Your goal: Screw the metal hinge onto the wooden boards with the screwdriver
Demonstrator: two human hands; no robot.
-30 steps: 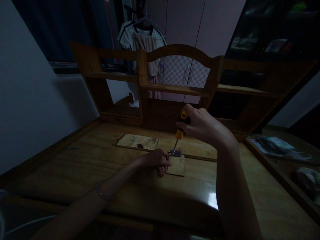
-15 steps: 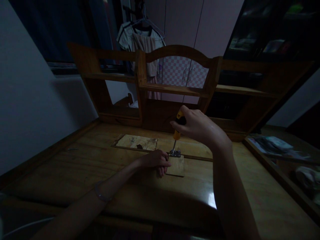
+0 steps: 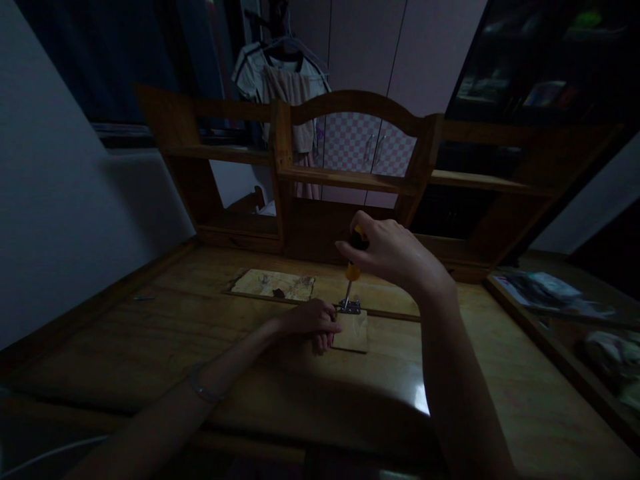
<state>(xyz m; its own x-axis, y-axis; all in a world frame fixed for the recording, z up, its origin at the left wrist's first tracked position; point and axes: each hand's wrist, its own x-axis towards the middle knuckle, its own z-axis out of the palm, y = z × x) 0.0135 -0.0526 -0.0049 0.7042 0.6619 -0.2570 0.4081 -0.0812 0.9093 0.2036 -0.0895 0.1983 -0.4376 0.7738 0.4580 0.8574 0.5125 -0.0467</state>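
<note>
My right hand point(image 3: 387, 253) is wrapped round the yellow and black handle of a screwdriver point(image 3: 353, 271). The screwdriver leans slightly, its tip down at a small metal hinge point(image 3: 350, 307). That hinge lies at the top edge of a small square wooden board point(image 3: 353, 332) and reaches onto a long wooden strip point(image 3: 385, 298) behind it. My left hand point(image 3: 315, 321) rests at the left edge of the board, its fingers curled and pressed against board and hinge side; part of them is hidden.
A wooden desktop point(image 3: 200, 333) carries everything. Behind it stands a wooden shelf unit point(image 3: 350, 181). A stained panel point(image 3: 275, 285) lies left of the hinge, and a small thin object point(image 3: 144, 298) lies far left. Papers point(image 3: 550, 287) and cloth point(image 3: 613, 360) are at the right.
My right hand and the screwdriver handle have shifted slightly left, and the wrist has turned a little. My left hand, the board and the hinge have hardly moved.
</note>
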